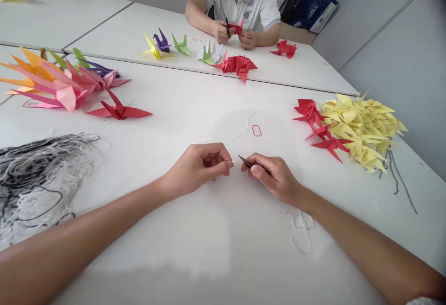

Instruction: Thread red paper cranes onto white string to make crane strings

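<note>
My left hand (202, 165) is closed in a pinch on the end of a thin white thread (240, 134) that trails away across the white table (195, 105). My right hand (273, 175) is closed on a thin dark needle (244, 160), whose tip points left toward the thread end. The two hands are a few centimetres apart, low over the table. A small red paper clip (257, 130) lies just beyond the thread.
A tangle of black and white thread (38, 179) lies at left. Paper cranes sit around: pink and orange (55, 84), a red one (118, 110), red (318, 126) and yellow (362, 126) piles at right. Across the table a person (240, 12) handles a red crane.
</note>
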`<state>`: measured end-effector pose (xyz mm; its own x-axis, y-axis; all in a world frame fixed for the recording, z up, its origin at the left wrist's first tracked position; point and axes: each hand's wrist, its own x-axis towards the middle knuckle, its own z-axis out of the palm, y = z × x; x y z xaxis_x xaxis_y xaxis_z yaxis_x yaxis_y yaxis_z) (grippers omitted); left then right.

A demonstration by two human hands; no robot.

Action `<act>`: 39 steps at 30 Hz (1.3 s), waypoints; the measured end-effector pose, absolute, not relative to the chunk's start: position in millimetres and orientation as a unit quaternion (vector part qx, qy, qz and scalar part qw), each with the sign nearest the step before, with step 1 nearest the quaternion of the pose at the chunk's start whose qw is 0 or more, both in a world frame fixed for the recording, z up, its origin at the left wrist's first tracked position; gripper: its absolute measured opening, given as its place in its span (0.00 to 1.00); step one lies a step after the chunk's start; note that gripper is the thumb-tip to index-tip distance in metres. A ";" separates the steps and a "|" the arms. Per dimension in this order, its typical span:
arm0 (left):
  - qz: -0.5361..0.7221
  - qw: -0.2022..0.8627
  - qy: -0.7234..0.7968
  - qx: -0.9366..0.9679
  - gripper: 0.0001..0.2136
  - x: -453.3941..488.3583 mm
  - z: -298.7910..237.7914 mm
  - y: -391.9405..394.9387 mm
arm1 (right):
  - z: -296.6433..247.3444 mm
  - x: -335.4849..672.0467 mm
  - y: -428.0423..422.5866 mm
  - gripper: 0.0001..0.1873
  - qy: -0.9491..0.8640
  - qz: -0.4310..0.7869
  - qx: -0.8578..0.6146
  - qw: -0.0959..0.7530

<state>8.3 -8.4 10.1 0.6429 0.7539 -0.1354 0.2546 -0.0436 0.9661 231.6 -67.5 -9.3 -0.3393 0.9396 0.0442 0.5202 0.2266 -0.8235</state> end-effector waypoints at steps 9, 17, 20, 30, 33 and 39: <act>0.202 0.554 0.379 0.713 0.04 10.7 8.8 -8.2 | -6.5 238.3 -68.6 0.14 -0.739 0.387 -0.483 0.266; 0.201 0.543 0.375 0.724 0.04 11.7 9.6 -9.6 | -6.0 238.2 -68.5 0.14 -0.745 0.376 -0.487 0.257; 0.198 0.541 0.374 0.727 0.04 12.2 9.5 -9.4 | -6.5 238.0 -68.7 0.15 -0.744 0.378 -0.488 0.257; 0.189 0.539 0.379 0.728 0.04 12.1 10.1 -9.6 | -7.2 238.7 -67.8 0.15 -0.737 0.386 -0.490 0.259; 0.189 0.541 0.377 0.728 0.05 12.0 10.4 -9.5 | -6.7 238.5 -68.1 0.15 -0.733 0.391 -0.493 0.260; 0.193 0.542 0.375 0.727 0.04 12.4 9.8 -9.4 | -7.7 237.1 -68.0 0.16 -0.730 0.390 -0.497 0.262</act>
<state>12.4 -9.4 9.8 0.6446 0.7540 -0.1262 0.3366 -0.1317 0.9324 237.1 -68.0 -7.7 -0.3678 0.9299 -0.0050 0.5215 0.2018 -0.8290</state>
